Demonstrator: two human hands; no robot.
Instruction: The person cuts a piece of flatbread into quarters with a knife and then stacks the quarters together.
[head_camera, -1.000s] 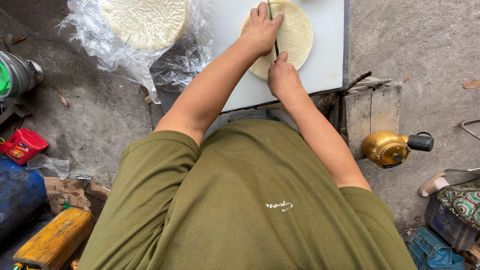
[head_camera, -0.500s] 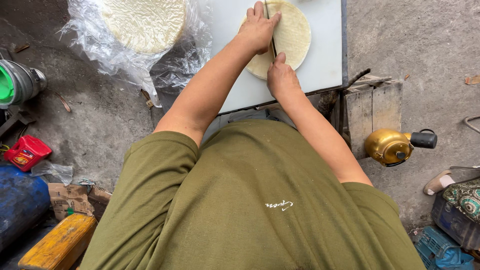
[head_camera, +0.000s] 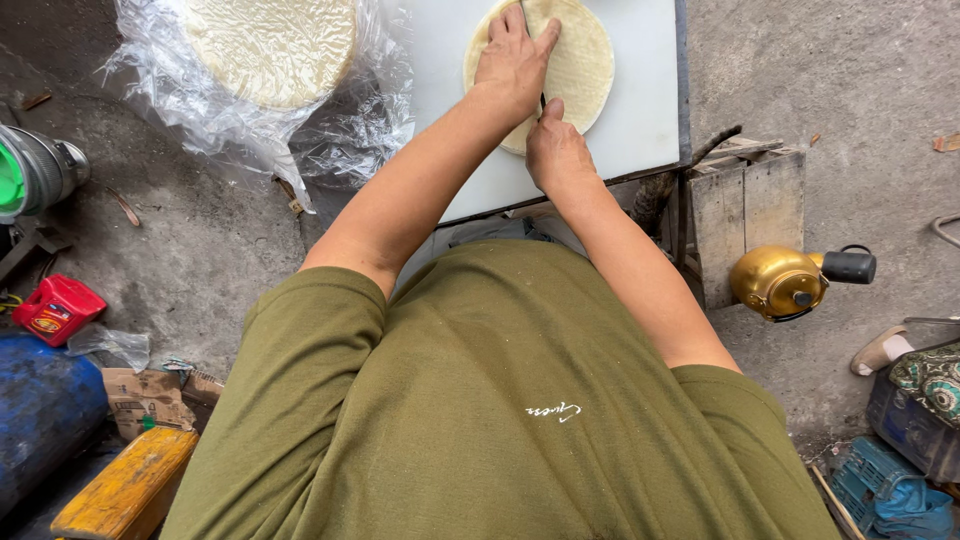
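1. Left hand (head_camera: 513, 62) lies flat, fingers spread, on the round flatbread (head_camera: 578, 62), top centre of frame, on the white tabletop (head_camera: 640, 120).
2. Right hand (head_camera: 555, 150) at the bread's near edge, fingers curled round a thin dark blade, prob. a knife (head_camera: 541, 100).
3. Vs 0.5 s ago: right hand slightly nearer the body; left hand unchanged.
4. Flatbread stack on plastic (head_camera: 270, 45) upper left; gold kettle (head_camera: 785, 282) at right.

bare white board (head_camera: 640, 120) right of flatbread (head_camera: 585, 60)

A pale cream flatbread (head_camera: 580, 62) lies on a white board (head_camera: 640, 120), beside an olive-green shirt (head_camera: 500, 420) and what looks like a brass-gold kettle (head_camera: 780, 282).
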